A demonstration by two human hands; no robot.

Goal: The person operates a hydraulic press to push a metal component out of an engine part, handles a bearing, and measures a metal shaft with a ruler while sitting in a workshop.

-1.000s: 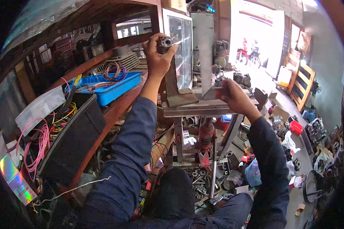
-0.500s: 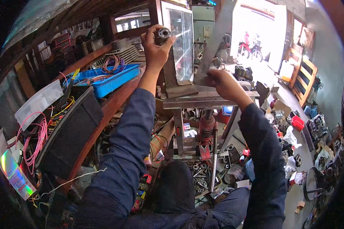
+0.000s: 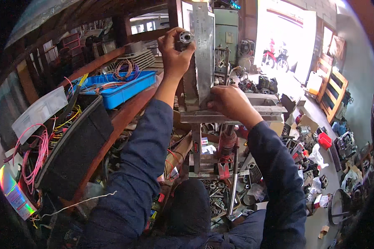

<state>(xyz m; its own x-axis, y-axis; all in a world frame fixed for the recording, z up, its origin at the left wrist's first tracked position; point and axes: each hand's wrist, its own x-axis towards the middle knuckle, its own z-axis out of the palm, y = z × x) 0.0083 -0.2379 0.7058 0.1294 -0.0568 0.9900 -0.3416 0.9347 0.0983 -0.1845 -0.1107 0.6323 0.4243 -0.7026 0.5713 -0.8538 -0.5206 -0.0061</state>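
Note:
My left hand point(image 3: 172, 52) is closed round a short metal cylinder with a round, holed end point(image 3: 186, 37). Beneath that hand a rough, rusty metal upright point(image 3: 190, 85) stands on the bench frame point(image 3: 245, 116); whether it is joined to the cylinder is hidden. With closed fingers, my right hand point(image 3: 232, 101) grips the lower end of a wide steel ruler point(image 3: 203, 54). The ruler stands nearly vertical along the upright's right side, with its top rising past my left hand. I cannot tell whether ruler and upright touch.
A red bottle jack point(image 3: 226, 147) stands under the bench frame. To the left are a blue tray point(image 3: 126, 91) of wires and a black bin point(image 3: 75, 145). Loose metal parts point(image 3: 216, 199) lie below, with more clutter across the right floor.
My right hand has moved left and down, bringing the ruler from a rightward tilt to upright beside the rusty metal. My left hand keeps its hold on the cylinder.

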